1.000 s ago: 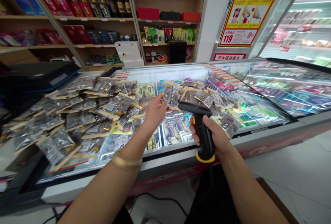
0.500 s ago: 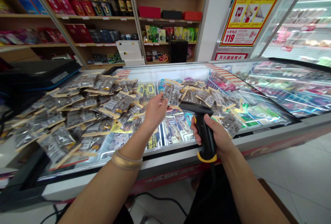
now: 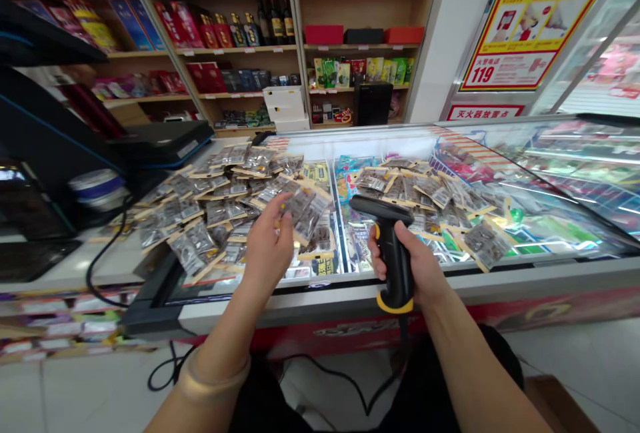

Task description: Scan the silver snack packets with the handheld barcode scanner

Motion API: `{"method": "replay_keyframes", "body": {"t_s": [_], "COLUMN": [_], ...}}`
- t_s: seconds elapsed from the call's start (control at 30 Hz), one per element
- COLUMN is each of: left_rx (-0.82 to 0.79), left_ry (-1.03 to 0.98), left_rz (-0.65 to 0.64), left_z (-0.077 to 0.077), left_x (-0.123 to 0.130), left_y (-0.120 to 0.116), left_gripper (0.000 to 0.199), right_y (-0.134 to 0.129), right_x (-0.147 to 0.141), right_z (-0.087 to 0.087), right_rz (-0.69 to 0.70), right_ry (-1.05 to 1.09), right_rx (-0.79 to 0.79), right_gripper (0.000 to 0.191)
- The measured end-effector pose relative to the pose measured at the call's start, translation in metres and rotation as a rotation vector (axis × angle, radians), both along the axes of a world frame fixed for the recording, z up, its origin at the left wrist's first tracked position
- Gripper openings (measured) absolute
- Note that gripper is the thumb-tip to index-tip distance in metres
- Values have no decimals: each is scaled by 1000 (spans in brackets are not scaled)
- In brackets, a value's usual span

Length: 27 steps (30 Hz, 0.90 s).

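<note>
Right hand (image 3: 417, 266) has a closed grip around the black barcode scanner (image 3: 390, 246), held upright just above the freezer's glass lid (image 3: 525, 219). Left hand (image 3: 267, 246) pinches one snack packet (image 3: 306, 209) by its edge, over the left pile of packets (image 3: 215, 199). Another pile (image 3: 430, 193) sits to the scanner's right.

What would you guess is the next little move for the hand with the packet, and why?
Probably lay the packet on the left pile: the left hand holds it beside that heap, away from the scanner gripped in the right hand.
</note>
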<state>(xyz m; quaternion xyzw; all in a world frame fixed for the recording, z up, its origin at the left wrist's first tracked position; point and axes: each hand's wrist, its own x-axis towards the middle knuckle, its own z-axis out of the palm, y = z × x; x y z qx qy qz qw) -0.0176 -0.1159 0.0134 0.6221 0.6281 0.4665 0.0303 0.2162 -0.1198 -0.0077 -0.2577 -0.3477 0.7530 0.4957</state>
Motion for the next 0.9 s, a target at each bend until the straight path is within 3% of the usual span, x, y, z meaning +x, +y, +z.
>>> {"method": "replay_keyframes", "body": {"t_s": [0.13,0.3,0.37,0.57,0.77,0.9], "left_rx": [-45,-27,0,-47,-56,4], "left_ry": [201,403,435,594,610,570], "left_rz": [147,316,278,4,45,71], "left_z": [-19,-25,-25,-31,-38,-35], "left_x": [-27,-24,-20,-21,-24,-24], "left_y": [-22,-24,-25,-25,-15,-15], "left_gripper": [41,39,39,48,41,38], "right_y": [-2,-3,-3,-4,-4,-2], "right_x": [-27,-42,-44,-45,-47,-47], "right_z": [2,2,1,1,1,-1], "right_rz": [81,169,144,86,90,97], "right_ry": [19,-61,-103,-194,-201,-193], "right_rx": [-77,-136,-139,-51,-27,-2], "right_gripper": [48,43,42,48,50,49]}}
